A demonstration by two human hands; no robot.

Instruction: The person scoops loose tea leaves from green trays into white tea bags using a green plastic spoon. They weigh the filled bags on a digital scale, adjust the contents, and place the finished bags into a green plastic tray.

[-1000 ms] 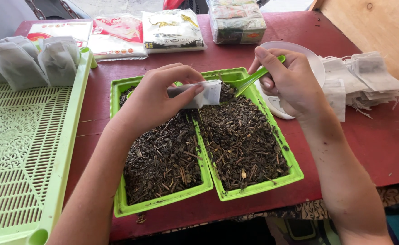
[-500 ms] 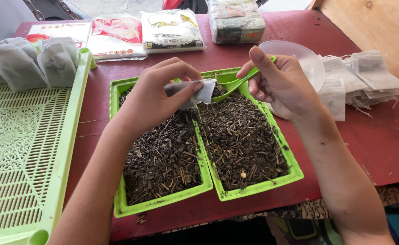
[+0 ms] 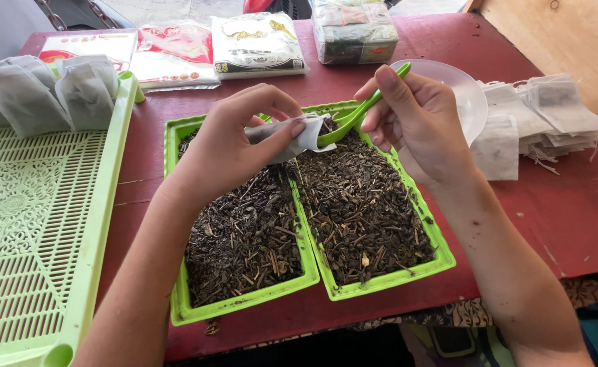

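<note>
My left hand [image 3: 234, 146] pinches a small white filter bag [image 3: 297, 139] above the two green trays of dried dark herbs, with the bag's mouth facing right. My right hand [image 3: 414, 119] grips a green plastic spoon [image 3: 356, 115], and the spoon's bowl sits at the mouth of the bag. The left tray [image 3: 176, 224] and the right tray [image 3: 441, 251] stand side by side on the red table [image 3: 564, 217], both full of loose leaves and twigs.
A pile of empty white filter bags [image 3: 543, 122] lies at the right beside a clear plastic dish [image 3: 465, 92]. A large green slatted tray [image 3: 34, 231] at the left holds filled bags [image 3: 41, 92]. Printed packets [image 3: 255, 44] lie along the far edge.
My right hand has brought the spoon leftward from beside the dish to the bag's mouth. My left hand has kept the bag over the trays, turning it a little.
</note>
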